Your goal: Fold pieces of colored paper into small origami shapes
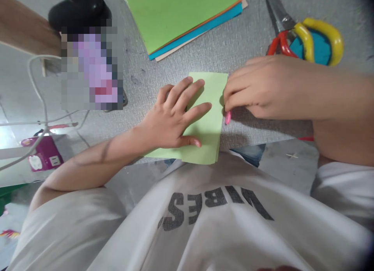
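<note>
A pale green sheet of paper, folded with layered edges, lies at the front edge of the grey table. My left hand presses flat on it with the fingers spread. At the paper's right edge, my right hand is closed, its fingers bent down and pinched together. A small bright pink object pokes out below those fingertips; most of it is hidden, so its kind is unclear. Scissors with red and yellow handles lie just beyond my right hand, over a blue piece.
A stack of coloured paper, green on top, lies at the back. A black case and a blurred-out phone-like object are at the left. A white cable runs near a purple box.
</note>
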Action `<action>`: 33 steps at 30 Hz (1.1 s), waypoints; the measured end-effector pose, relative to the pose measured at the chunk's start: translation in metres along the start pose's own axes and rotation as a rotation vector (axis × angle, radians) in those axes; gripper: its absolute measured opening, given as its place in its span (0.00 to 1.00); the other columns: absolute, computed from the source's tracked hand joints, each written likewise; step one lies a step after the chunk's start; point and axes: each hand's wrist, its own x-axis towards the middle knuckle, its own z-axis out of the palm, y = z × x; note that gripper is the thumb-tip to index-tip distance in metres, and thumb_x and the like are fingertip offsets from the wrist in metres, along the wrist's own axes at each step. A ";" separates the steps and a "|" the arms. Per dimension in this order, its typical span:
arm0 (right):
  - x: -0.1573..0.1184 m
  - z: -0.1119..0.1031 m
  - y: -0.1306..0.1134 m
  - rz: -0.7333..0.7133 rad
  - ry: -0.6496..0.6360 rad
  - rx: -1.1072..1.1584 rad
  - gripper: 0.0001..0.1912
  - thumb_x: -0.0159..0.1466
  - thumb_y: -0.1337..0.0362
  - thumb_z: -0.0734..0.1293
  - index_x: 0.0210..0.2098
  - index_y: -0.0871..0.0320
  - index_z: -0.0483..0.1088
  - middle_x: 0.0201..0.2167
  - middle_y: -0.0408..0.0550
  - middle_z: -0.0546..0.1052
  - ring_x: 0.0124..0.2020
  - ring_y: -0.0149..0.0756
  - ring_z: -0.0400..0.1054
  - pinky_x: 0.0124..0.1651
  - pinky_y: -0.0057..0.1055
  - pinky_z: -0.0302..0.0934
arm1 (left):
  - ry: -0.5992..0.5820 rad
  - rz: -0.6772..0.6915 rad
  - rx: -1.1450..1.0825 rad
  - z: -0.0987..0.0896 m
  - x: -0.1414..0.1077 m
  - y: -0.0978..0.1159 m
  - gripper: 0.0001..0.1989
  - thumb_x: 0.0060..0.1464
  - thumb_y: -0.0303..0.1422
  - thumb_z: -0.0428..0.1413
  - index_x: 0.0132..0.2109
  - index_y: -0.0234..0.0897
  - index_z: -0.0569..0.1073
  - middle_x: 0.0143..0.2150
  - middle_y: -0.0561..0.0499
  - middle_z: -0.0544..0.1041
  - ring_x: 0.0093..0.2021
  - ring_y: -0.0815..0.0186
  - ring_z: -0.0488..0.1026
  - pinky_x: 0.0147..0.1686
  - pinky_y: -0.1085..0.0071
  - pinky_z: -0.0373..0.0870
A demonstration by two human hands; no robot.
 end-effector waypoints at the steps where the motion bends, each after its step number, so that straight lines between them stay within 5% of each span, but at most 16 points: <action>1: 0.001 -0.002 0.002 -0.016 -0.032 -0.041 0.19 0.76 0.73 0.63 0.44 0.46 0.84 0.44 0.44 0.90 0.48 0.47 0.83 0.51 0.49 0.69 | 0.006 -0.003 -0.003 0.000 0.000 0.000 0.56 0.69 0.85 0.54 0.85 0.54 0.73 0.94 0.32 0.66 0.94 0.18 0.57 0.85 0.23 0.56; 8: 0.016 0.008 0.001 0.258 0.183 -0.274 0.19 0.89 0.56 0.64 0.57 0.47 0.89 0.53 0.53 0.93 0.50 0.53 0.83 0.53 0.53 0.69 | 0.100 -0.069 0.019 -0.003 0.000 -0.024 0.59 0.70 0.86 0.48 0.85 0.49 0.72 0.96 0.26 0.61 0.94 0.16 0.55 0.85 0.22 0.54; 15: 0.039 0.037 0.012 0.218 0.313 -0.301 0.30 0.92 0.55 0.57 0.51 0.48 0.92 0.49 0.53 0.92 0.50 0.52 0.82 0.53 0.53 0.68 | 0.079 -0.057 0.032 -0.011 0.006 -0.052 0.62 0.69 0.87 0.47 0.87 0.48 0.72 0.93 0.27 0.66 0.93 0.22 0.58 0.89 0.26 0.50; 20: 0.048 0.039 0.015 0.083 0.236 -0.215 0.32 0.93 0.59 0.55 0.53 0.48 0.92 0.51 0.52 0.91 0.53 0.49 0.81 0.57 0.51 0.66 | 0.090 -0.045 0.024 -0.009 0.007 -0.052 0.64 0.68 0.88 0.47 0.90 0.49 0.69 0.94 0.29 0.66 0.94 0.23 0.57 0.90 0.30 0.50; 25: 0.048 0.037 0.013 -0.042 0.090 -0.132 0.29 0.91 0.65 0.54 0.56 0.47 0.90 0.54 0.50 0.92 0.57 0.47 0.79 0.59 0.49 0.65 | 0.069 -0.050 0.002 -0.011 0.008 -0.050 0.66 0.65 0.90 0.47 0.88 0.48 0.70 0.95 0.25 0.63 0.94 0.19 0.56 0.88 0.24 0.50; 33: 0.030 0.032 0.016 -0.093 0.042 0.026 0.21 0.86 0.62 0.64 0.59 0.39 0.90 0.52 0.45 0.90 0.59 0.50 0.84 0.65 0.55 0.73 | 0.032 -0.053 -0.007 -0.014 0.009 -0.047 0.62 0.65 0.89 0.47 0.85 0.52 0.72 0.96 0.28 0.61 0.96 0.16 0.52 0.87 0.18 0.51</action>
